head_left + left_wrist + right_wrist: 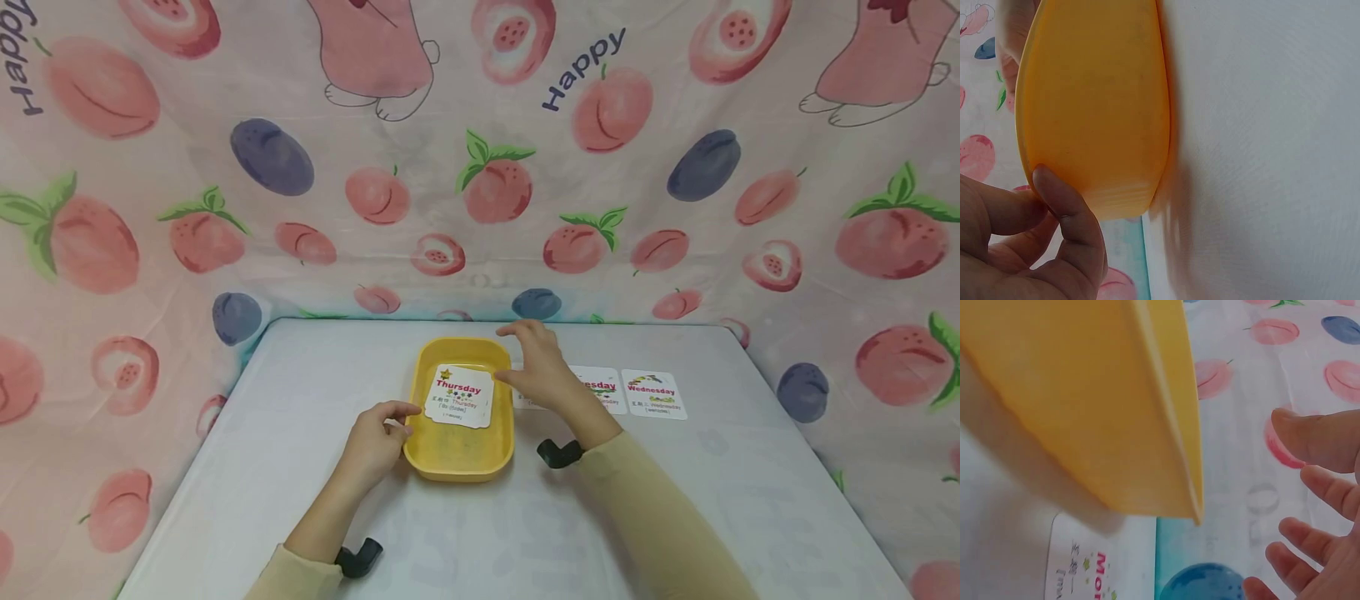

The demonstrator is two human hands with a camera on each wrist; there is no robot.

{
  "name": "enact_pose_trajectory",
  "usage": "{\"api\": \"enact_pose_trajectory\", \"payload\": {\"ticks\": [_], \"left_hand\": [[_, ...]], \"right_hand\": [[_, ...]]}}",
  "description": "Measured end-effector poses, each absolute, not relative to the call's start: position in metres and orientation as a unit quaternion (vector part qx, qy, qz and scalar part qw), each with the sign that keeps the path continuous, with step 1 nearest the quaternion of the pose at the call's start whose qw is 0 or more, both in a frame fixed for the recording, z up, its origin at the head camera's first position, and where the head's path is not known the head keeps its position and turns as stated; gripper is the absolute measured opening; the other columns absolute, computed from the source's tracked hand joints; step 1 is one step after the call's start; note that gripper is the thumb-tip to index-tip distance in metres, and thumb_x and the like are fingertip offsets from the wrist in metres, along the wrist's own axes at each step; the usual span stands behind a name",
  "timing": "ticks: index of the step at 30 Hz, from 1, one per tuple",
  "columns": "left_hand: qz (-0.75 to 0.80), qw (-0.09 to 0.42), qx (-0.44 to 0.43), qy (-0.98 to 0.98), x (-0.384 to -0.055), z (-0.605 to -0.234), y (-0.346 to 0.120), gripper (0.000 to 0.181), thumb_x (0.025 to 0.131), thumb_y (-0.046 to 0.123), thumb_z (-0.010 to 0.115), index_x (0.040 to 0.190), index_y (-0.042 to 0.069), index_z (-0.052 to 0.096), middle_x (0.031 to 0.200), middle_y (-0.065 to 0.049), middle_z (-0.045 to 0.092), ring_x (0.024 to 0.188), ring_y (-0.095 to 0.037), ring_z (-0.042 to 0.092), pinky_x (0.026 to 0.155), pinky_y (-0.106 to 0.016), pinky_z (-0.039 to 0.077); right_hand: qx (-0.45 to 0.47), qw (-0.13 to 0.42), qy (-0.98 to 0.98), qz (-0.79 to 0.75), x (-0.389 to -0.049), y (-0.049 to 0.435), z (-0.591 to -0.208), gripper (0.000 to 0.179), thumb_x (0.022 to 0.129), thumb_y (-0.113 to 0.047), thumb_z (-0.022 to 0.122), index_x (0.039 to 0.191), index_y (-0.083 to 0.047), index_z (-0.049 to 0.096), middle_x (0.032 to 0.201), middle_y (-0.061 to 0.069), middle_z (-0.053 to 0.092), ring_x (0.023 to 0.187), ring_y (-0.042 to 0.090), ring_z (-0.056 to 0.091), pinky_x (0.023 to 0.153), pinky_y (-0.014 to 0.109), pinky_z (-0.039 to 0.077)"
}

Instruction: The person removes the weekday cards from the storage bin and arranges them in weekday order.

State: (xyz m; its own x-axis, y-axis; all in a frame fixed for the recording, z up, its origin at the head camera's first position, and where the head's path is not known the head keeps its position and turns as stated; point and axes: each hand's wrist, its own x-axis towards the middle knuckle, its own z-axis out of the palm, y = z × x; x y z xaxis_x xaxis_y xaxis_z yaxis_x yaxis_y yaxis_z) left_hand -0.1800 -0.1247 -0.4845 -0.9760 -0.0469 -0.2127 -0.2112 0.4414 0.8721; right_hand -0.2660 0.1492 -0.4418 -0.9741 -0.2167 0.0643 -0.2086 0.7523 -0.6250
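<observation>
Left hand (377,440) pinches the yellow tray (457,454) at its nine o'clock rim; the right hand (542,367), forearm angled in from five o'clock, hovers at two, thumb and fingers spread, holding nothing. Inside lies the Thursday card (459,397).

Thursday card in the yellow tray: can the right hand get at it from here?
Probably yes: the right hand is empty near the yellow tray, and the Thursday card lies face up inside with nothing covering it.
</observation>
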Motion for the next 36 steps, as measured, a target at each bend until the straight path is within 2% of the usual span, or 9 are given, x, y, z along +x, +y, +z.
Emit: {"api": "enact_pose_trajectory", "payload": {"ticks": [10, 15, 24, 30, 36], "left_hand": [[0.525, 0.080, -0.075, 0.844, -0.181, -0.486, -0.126, 0.030, 0.101, 0.000, 0.064, 0.129, 0.009, 0.074, 0.119, -0.013, 0.059, 0.078, -0.020, 0.059, 0.064, -0.026, 0.052], [0.527, 0.082, -0.074, 0.843, -0.181, -0.486, -0.126, 0.030, 0.101, 0.000, 0.064, 0.129, 0.008, 0.074, 0.120, -0.013, 0.059, 0.078, -0.020, 0.059, 0.063, -0.026, 0.052], [0.528, 0.081, -0.072, 0.842, -0.181, -0.485, -0.126, 0.030, 0.102, 0.001, 0.064, 0.129, 0.008, 0.074, 0.120, -0.013, 0.059, 0.079, -0.020, 0.059, 0.064, -0.025, 0.052], [0.527, 0.079, -0.069, 0.844, -0.181, -0.485, -0.127, 0.029, 0.101, 0.000, 0.064, 0.128, 0.008, 0.074, 0.119, -0.014, 0.060, 0.077, -0.019, 0.060, 0.063, -0.026, 0.053], [0.529, 0.083, -0.066, 0.842, -0.181, -0.485, -0.126, 0.030, 0.102, 0.000, 0.064, 0.129, 0.007, 0.074, 0.120, -0.014, 0.059, 0.076, -0.018, 0.059, 0.062, -0.025, 0.052]], "right_hand": [[-0.145, 0.008, 0.939, -0.312, -0.270, 0.132, -0.439, 0.079, 0.091, -0.029, 0.087, 0.158, -0.022, 0.045, 0.166, 0.010, 0.040, 0.155, 0.039, 0.030, 0.128, 0.070, 0.027], [-0.162, 0.002, 0.937, -0.309, -0.274, 0.125, -0.440, 0.088, 0.090, -0.029, 0.088, 0.162, -0.022, 0.038, 0.166, 0.011, 0.040, 0.152, 0.041, 0.032, 0.125, 0.070, 0.028], [-0.166, -0.005, 0.945, -0.281, -0.275, 0.106, -0.437, 0.094, 0.088, -0.031, 0.090, 0.164, -0.026, 0.035, 0.164, 0.011, 0.042, 0.149, 0.041, 0.035, 0.118, 0.067, 0.034], [-0.166, 0.008, 0.946, -0.279, -0.278, 0.093, -0.438, 0.098, 0.088, -0.031, 0.091, 0.166, -0.029, 0.032, 0.165, 0.011, 0.041, 0.146, 0.039, 0.037, 0.117, 0.065, 0.035], [-0.148, 0.049, 0.949, -0.275, -0.281, 0.084, -0.443, 0.103, 0.086, -0.033, 0.092, 0.167, -0.031, 0.028, 0.168, 0.011, 0.038, 0.146, 0.040, 0.038, 0.117, 0.066, 0.035]]}}
